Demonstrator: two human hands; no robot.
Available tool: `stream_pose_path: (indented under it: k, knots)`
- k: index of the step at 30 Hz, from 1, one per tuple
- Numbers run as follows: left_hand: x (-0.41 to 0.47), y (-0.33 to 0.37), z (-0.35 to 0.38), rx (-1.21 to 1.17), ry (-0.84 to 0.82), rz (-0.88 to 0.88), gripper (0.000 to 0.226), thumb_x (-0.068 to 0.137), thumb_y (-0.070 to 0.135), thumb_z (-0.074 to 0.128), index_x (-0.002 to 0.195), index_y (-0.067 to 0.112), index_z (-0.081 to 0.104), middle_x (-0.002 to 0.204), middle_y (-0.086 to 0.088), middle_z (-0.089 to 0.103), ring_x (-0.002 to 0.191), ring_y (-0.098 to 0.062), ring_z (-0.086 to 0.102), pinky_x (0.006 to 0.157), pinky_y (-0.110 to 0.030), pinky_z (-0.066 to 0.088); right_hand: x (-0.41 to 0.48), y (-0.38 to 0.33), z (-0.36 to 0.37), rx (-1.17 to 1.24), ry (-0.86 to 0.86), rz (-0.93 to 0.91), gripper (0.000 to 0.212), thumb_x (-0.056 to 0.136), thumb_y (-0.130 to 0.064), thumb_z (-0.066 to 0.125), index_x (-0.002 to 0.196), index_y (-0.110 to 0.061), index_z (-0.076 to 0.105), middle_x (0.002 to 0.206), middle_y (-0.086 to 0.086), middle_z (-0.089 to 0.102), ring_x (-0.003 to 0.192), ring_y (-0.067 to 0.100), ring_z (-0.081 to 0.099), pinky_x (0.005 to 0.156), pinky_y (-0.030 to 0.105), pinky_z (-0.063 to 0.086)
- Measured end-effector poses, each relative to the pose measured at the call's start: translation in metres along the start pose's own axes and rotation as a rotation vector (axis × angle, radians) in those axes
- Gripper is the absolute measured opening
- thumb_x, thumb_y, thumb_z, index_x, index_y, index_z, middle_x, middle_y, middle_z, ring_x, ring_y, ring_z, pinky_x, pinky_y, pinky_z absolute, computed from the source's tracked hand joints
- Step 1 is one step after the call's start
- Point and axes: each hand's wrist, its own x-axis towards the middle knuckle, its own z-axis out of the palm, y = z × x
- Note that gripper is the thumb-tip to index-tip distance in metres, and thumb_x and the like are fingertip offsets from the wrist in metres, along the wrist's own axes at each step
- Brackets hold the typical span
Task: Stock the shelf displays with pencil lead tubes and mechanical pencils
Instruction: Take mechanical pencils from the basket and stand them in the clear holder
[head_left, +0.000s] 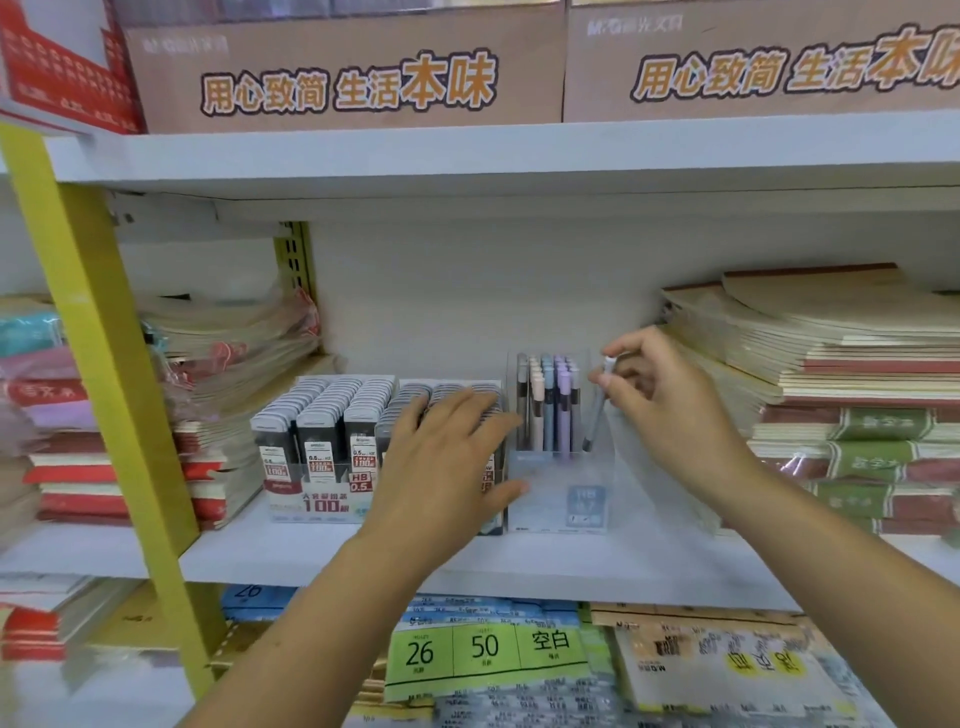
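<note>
Two display boxes of pencil lead tubes stand side by side on the white shelf (311, 551): the left box (319, 441) is full of grey-capped tubes, and the right box (447, 395) is partly hidden behind my left hand (447, 462), which rests on its front with fingers spread. Right of them stands a clear display case (558, 483) with several pastel mechanical pencils (550, 400) upright in it. My right hand (670, 410) pinches a grey mechanical pencil (597, 410) by its top end, its tip down at the case's right side.
Stacks of notebooks (841, 374) rise to the right of the case, and wrapped notebook piles (223, 364) to the left. A yellow shelf upright (104, 364) crosses the left foreground. Cardboard boxes (353, 73) sit on the shelf above. Label packs (483, 654) lie below.
</note>
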Motion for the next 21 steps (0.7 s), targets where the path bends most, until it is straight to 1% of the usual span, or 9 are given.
stream_pose_path:
  k: [4, 6, 8, 11, 13, 15, 18, 19, 21]
  knots:
    - [-0.002, 0.004, 0.000, -0.055, 0.111, 0.003, 0.061, 0.091, 0.060, 0.056, 0.146, 0.035, 0.047, 0.158, 0.004, 0.041, 0.150, -0.020, 0.027, 0.124, -0.049, 0.014, -0.002, -0.010, -0.004, 0.051, 0.111, -0.011, 0.022, 0.092, -0.018, 0.065, 0.098, -0.034, 0.052, 0.087, -0.006, 0.069, 0.085, 0.006, 0.064, 0.068, 0.010, 0.045]
    - [-0.005, 0.010, -0.004, -0.116, 0.255, 0.020, 0.054, 0.091, 0.052, 0.063, 0.137, 0.024, 0.060, 0.145, -0.002, 0.056, 0.141, -0.026, 0.043, 0.118, -0.049, 0.030, -0.006, -0.026, -0.015, 0.218, 0.195, -0.050, 0.023, 0.093, -0.017, 0.063, 0.097, -0.036, 0.051, 0.088, -0.002, 0.072, 0.089, 0.006, 0.067, 0.072, 0.013, 0.049]
    - [-0.008, 0.017, -0.008, -0.215, 0.382, 0.044, 0.049, 0.091, 0.047, 0.061, 0.132, 0.019, 0.065, 0.130, 0.003, 0.064, 0.126, -0.021, 0.053, 0.109, -0.032, 0.036, -0.014, -0.040, -0.024, 0.425, 0.211, -0.069, 0.021, 0.095, -0.011, 0.059, 0.099, -0.030, 0.051, 0.093, -0.001, 0.075, 0.090, 0.009, 0.070, 0.071, 0.017, 0.053]
    - [-0.014, 0.028, -0.018, -0.673, 0.309, -0.060, 0.031, 0.092, 0.035, 0.066, 0.123, 0.038, 0.067, 0.103, 0.025, 0.066, 0.097, 0.001, 0.056, 0.083, -0.009, 0.042, -0.030, -0.049, -0.026, 0.661, 0.180, 0.059, 0.017, 0.094, -0.002, 0.055, 0.103, -0.016, 0.050, 0.095, 0.006, 0.076, 0.084, 0.018, 0.072, 0.068, 0.021, 0.056]
    - [-0.019, 0.028, -0.023, -0.976, 0.256, -0.177, 0.031, 0.090, 0.021, 0.072, 0.098, 0.051, 0.068, 0.079, 0.018, 0.072, 0.070, 0.003, 0.059, 0.060, -0.009, 0.045, -0.039, -0.046, -0.024, 0.771, 0.128, 0.195, 0.016, 0.092, 0.000, 0.055, 0.102, -0.011, 0.049, 0.095, 0.012, 0.075, 0.084, 0.023, 0.072, 0.068, 0.024, 0.058]
    - [-0.024, 0.022, -0.029, -1.032, 0.232, -0.242, 0.032, 0.089, 0.018, 0.073, 0.087, 0.049, 0.070, 0.075, 0.012, 0.072, 0.061, 0.001, 0.060, 0.054, -0.010, 0.045, -0.046, -0.041, -0.024, 0.611, 0.053, 0.257, 0.015, 0.091, -0.005, 0.059, 0.100, -0.015, 0.052, 0.098, 0.005, 0.075, 0.092, 0.020, 0.071, 0.076, 0.026, 0.057]
    - [-0.029, 0.013, -0.042, -0.847, 0.182, -0.190, 0.023, 0.088, 0.017, 0.074, 0.093, 0.040, 0.073, 0.078, 0.017, 0.066, 0.072, 0.007, 0.059, 0.064, -0.007, 0.046, -0.051, -0.037, -0.030, -0.197, -0.043, -0.069, 0.023, 0.090, -0.021, 0.065, 0.108, -0.033, 0.058, 0.117, -0.020, 0.060, 0.112, 0.002, 0.052, 0.097, 0.020, 0.037]
    - [-0.029, 0.012, -0.046, -0.775, 0.170, -0.158, 0.019, 0.089, 0.017, 0.074, 0.098, 0.034, 0.075, 0.081, 0.020, 0.063, 0.075, 0.011, 0.057, 0.067, -0.005, 0.044, -0.050, -0.040, -0.027, -0.331, -0.103, -0.191, 0.029, 0.089, -0.027, 0.065, 0.117, -0.033, 0.060, 0.119, -0.022, 0.055, 0.115, 0.000, 0.046, 0.100, 0.018, 0.032]
    - [-0.026, 0.014, -0.055, -0.666, 0.144, -0.099, 0.015, 0.090, 0.019, 0.074, 0.102, 0.028, 0.077, 0.081, 0.023, 0.058, 0.078, 0.013, 0.054, 0.069, -0.003, 0.041, -0.049, -0.052, -0.017, -0.374, -0.245, -0.269, 0.035, 0.089, -0.034, 0.063, 0.124, -0.032, 0.062, 0.113, -0.023, 0.054, 0.111, -0.003, 0.046, 0.096, 0.011, 0.030]
